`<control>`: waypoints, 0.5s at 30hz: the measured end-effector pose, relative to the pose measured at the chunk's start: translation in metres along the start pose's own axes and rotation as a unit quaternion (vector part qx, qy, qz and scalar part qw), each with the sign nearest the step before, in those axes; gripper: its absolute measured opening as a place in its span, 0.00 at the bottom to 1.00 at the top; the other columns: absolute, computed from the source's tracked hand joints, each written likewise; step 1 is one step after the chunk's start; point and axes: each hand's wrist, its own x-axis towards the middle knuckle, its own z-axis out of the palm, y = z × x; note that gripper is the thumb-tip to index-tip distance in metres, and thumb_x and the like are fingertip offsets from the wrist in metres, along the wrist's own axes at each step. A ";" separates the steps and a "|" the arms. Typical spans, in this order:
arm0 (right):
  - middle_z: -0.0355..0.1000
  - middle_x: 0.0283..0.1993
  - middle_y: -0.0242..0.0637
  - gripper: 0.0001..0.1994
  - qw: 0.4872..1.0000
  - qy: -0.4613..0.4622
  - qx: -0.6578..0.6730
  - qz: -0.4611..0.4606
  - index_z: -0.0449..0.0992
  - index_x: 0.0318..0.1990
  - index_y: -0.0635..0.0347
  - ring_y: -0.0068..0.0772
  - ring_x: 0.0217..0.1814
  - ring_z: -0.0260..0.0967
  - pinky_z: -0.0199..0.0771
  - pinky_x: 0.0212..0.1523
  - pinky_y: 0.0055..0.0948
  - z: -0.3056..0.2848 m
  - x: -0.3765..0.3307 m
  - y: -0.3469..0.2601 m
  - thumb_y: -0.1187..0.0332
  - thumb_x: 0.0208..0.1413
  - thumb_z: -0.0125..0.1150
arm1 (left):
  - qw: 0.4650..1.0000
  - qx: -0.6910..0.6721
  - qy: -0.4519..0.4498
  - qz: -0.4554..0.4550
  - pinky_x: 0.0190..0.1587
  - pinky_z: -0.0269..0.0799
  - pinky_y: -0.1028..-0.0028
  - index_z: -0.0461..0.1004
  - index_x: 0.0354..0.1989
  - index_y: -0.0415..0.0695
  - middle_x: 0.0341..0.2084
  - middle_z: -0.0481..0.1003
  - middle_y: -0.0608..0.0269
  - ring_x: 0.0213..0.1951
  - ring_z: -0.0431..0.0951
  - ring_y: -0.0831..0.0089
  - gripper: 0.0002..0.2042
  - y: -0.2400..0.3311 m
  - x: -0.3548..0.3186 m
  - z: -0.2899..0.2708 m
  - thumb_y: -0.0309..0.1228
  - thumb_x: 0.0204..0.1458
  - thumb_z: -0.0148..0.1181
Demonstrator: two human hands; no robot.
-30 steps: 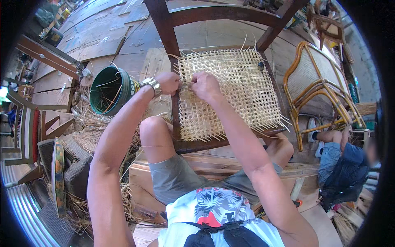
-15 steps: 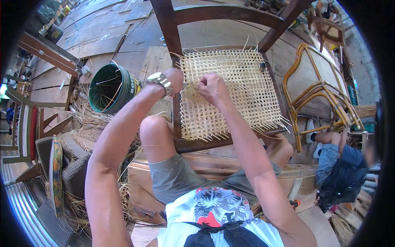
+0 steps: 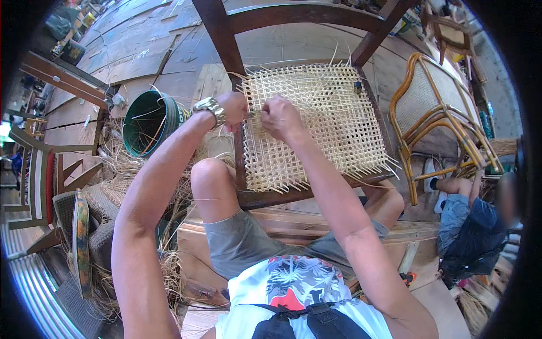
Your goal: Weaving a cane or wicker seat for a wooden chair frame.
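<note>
A dark wooden chair frame (image 3: 265, 199) stands in front of me with a pale woven cane seat (image 3: 327, 124) stretched across it. My left hand (image 3: 233, 108), a metal watch on its wrist, rests at the seat's left rail and pinches a thin cane strand. My right hand (image 3: 280, 117) is closed on the weave just right of it, near the left edge of the seat, fingers pinching a strand. Loose strand ends stick out around the seat's rim.
A green bucket (image 3: 148, 122) with cane strips sits to the left on the plank floor. Loose cane lies heaped at lower left (image 3: 116, 169). A rattan chair (image 3: 429, 107) stands at right, and another person (image 3: 480, 226) sits at lower right. More chairs stand at far left.
Both hands have shifted slightly along the seat's left edge; the right hand sits a little lower on the weave. The view has tilted a little.
</note>
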 end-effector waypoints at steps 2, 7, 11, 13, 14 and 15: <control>0.76 0.43 0.45 0.10 0.999 0.013 -0.036 0.006 0.80 0.37 0.59 0.45 0.48 0.74 0.73 0.53 0.45 0.002 -0.006 -0.012 0.62 0.53 0.60 | 1.000 -0.014 -0.022 0.014 0.25 0.78 0.68 0.80 0.26 0.37 0.18 0.80 0.57 0.17 0.80 0.70 0.18 -0.011 0.001 -0.003 0.38 0.61 0.52; 0.74 0.42 0.43 0.07 0.996 0.080 0.022 -0.038 0.78 0.37 0.59 0.45 0.47 0.73 0.70 0.52 0.48 0.000 -0.024 -0.010 0.66 0.55 0.61 | 0.995 0.081 0.055 0.023 0.34 0.77 0.62 0.81 0.30 0.42 0.24 0.81 0.56 0.25 0.82 0.62 0.20 -0.011 -0.003 0.009 0.49 0.59 0.57; 0.71 0.41 0.42 0.06 0.992 0.087 0.030 -0.084 0.78 0.37 0.59 0.45 0.46 0.72 0.70 0.51 0.46 -0.001 -0.039 -0.009 0.68 0.56 0.61 | 0.941 0.252 0.216 0.071 0.45 0.78 0.55 0.82 0.39 0.53 0.37 0.82 0.54 0.41 0.82 0.51 0.10 -0.067 -0.016 -0.015 0.36 0.58 0.54; 0.70 0.42 0.43 0.07 0.962 0.155 -0.055 -0.217 0.78 0.39 0.58 0.45 0.46 0.71 0.71 0.50 0.45 0.002 -0.043 0.000 0.66 0.58 0.59 | 0.879 0.335 0.339 0.006 0.43 0.79 0.57 0.82 0.40 0.55 0.37 0.82 0.56 0.41 0.83 0.52 0.11 -0.118 -0.017 -0.049 0.37 0.61 0.51; 0.70 0.42 0.43 0.07 0.962 0.156 -0.057 -0.215 0.78 0.39 0.58 0.45 0.46 0.71 0.71 0.50 0.45 0.000 -0.043 0.000 0.66 0.58 0.59 | 0.893 0.248 0.362 -0.105 0.43 0.79 0.55 0.82 0.40 0.53 0.37 0.82 0.54 0.42 0.83 0.52 0.13 -0.121 -0.028 -0.066 0.40 0.64 0.49; 0.69 0.44 0.44 0.08 0.974 0.138 -0.062 -0.169 0.77 0.41 0.58 0.46 0.46 0.71 0.71 0.51 0.44 -0.003 -0.042 -0.002 0.65 0.60 0.59 | 0.895 0.223 0.370 -0.115 0.44 0.78 0.53 0.81 0.40 0.45 0.37 0.81 0.47 0.43 0.82 0.50 0.17 -0.115 -0.049 -0.076 0.42 0.65 0.47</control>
